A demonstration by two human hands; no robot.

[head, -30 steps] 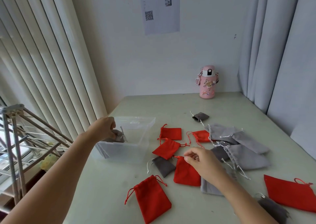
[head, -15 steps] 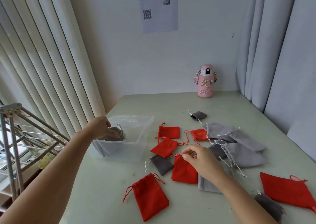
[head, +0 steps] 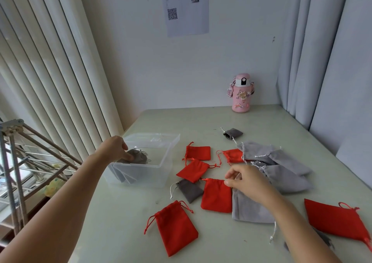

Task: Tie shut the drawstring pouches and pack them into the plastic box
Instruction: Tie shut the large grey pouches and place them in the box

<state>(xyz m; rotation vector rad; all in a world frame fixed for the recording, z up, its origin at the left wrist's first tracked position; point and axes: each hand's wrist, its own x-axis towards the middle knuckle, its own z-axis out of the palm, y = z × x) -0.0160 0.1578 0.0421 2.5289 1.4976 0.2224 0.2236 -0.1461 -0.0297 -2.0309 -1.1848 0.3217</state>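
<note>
The fingers [head: 128, 158] of the left hand [head: 113, 148] curl round a dark grey pouch [head: 136, 157], holding it just inside the clear plastic box [head: 173, 148] above the paler pouches [head: 128, 175] lying in it. The right hand [head: 248, 180] pinches thumb and forefinger on the top corner of a red pouch [head: 217, 196], which lies flat on the surface [head: 201, 122] beside a pale grey pouch [head: 247, 210] under the wrist. Other pouches [head: 198, 153], red and grey, lie scattered around, and a pink bottle [head: 241, 93] stands by the far wall.
</note>
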